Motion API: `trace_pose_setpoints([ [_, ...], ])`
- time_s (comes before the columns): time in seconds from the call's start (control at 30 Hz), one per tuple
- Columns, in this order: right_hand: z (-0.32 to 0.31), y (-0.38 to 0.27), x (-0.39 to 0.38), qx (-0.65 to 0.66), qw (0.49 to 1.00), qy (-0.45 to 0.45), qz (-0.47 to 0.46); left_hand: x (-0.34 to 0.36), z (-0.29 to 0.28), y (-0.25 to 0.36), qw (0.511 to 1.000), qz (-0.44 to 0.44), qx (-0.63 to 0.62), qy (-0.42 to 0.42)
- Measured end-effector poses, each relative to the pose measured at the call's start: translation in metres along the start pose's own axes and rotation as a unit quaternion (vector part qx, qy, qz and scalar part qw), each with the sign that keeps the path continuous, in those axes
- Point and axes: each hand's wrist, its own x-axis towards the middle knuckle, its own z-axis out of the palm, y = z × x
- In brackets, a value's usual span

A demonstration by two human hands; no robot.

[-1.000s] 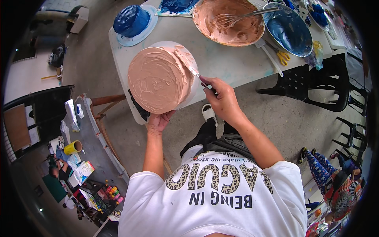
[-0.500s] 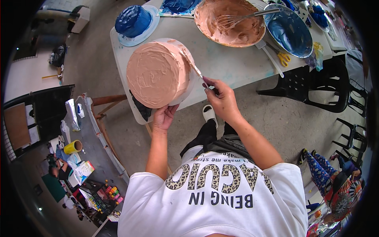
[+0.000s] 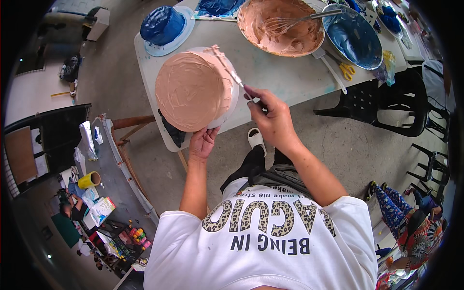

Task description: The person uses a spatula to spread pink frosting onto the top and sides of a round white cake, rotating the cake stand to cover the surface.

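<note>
A round cake [image 3: 191,92] covered in peach frosting stands on a white round board [image 3: 226,115] at the table's near left corner. Palm up, my left hand [image 3: 203,143] grips the near edge of that board; some fingertips are hidden under it. My right hand [image 3: 274,116] pinches the handle of a narrow icing spatula [image 3: 226,65]. Frosting coats the blade, which lies over the cake's right rim, its tip toward the far side. Whether the blade touches the frosting I cannot tell. The cake's top is fairly smooth with faint ridges.
Behind the cake, a blue-frosted cake [image 3: 163,26] sits on a round board. A bowl of peach frosting [image 3: 251,36] holds a whisk [image 3: 280,24]. Right of it are a blue-smeared bowl [image 3: 357,41], a white-handled tool [image 3: 331,73] and yellow-handled scissors [image 3: 347,71]. Black chairs [image 3: 398,104] stand at right.
My right hand has shifted slightly up and left, and the spatula blade has swung toward the far rim. The frosting marks on top look different and smoother. My left hand stays at the board.
</note>
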Motion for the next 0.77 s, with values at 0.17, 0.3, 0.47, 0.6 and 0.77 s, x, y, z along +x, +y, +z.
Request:
trace_pose_setpoints([
  [0.17,-0.002,0.035,0.01,-0.047,0.997,-0.008,0.055,-0.002,0.003,0.001,1.0,-0.021,0.003,0.01],
  [0.3,-0.001,0.035,0.008,-0.041,0.996,-0.025,0.069,-0.005,0.0,0.003,0.999,-0.027,0.026,0.03],
  [0.47,-0.002,0.012,0.001,-0.094,0.993,-0.037,-0.056,-0.006,-0.002,0.004,1.0,-0.003,0.02,0.019],
  [0.6,-0.007,-0.006,-0.003,-0.067,0.995,-0.056,-0.048,-0.006,0.003,0.005,0.999,0.005,0.045,0.023],
  [0.77,-0.006,0.013,-0.002,0.03,0.99,-0.025,0.136,-0.001,-0.006,0.003,1.0,0.007,0.013,0.008],
])
